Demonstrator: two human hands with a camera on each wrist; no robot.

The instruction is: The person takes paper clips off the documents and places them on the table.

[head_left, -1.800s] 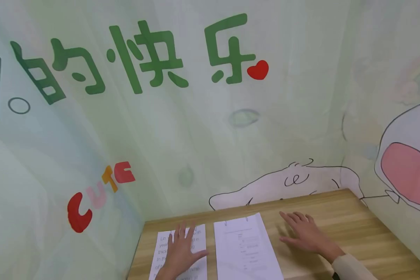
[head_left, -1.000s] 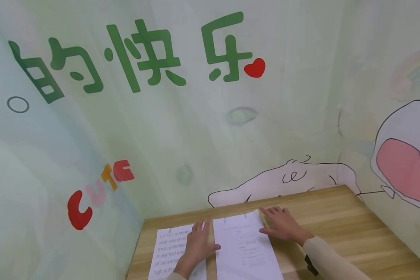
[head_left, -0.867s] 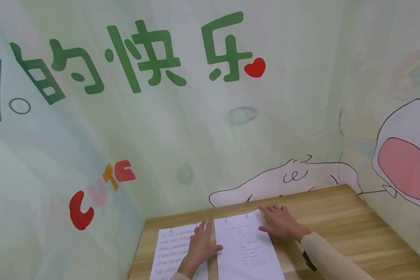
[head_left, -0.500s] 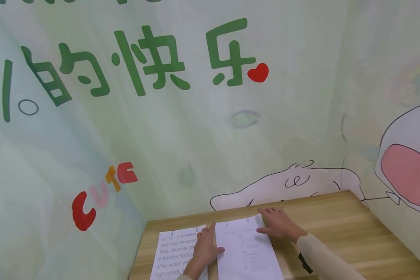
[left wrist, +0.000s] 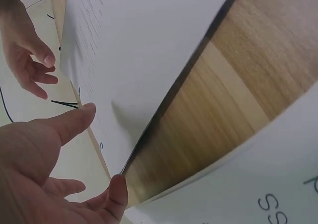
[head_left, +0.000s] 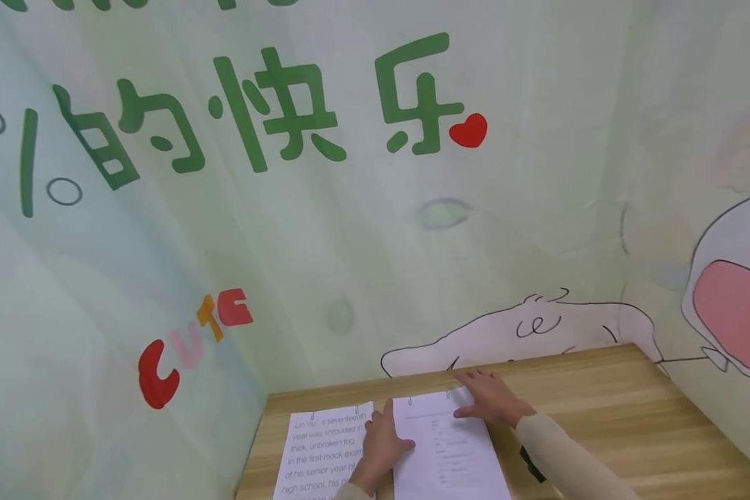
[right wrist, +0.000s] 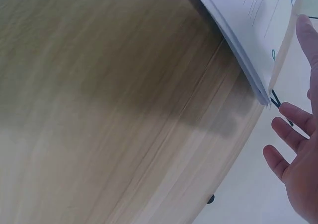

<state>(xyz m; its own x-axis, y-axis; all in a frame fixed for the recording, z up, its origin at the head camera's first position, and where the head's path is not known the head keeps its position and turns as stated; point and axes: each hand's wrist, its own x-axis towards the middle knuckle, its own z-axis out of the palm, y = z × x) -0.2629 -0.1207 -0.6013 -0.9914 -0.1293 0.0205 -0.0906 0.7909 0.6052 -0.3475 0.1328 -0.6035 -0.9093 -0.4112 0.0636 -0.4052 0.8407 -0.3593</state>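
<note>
A clipped stack of white printed paper (head_left: 440, 451) lies on the wooden table, between my two hands. My left hand (head_left: 384, 444) is at its left edge, fingers apart; in the left wrist view the thumb (left wrist: 84, 115) is over the page and a fingertip (left wrist: 118, 188) meets the far left corner. At the opposite far corner, my right hand (head_left: 490, 397) reaches over with loose, separated fingers; the right wrist view shows the hand (right wrist: 303, 172) just off the stack's corner (right wrist: 261, 85). Whether it touches is unclear. To the left lies another clipped page with large print (head_left: 319, 451), partly covered by my left hand.
Small paper clips (head_left: 448, 394) sit along the far edges of both papers. The wooden table (head_left: 600, 403) extends to the right. Behind it hangs a pale green printed curtain (head_left: 325, 243) with green characters and cartoon drawings.
My left hand has moved right, off the large-print page to the stack's left edge. My right hand has moved left from the bare table to the stack's far right corner.
</note>
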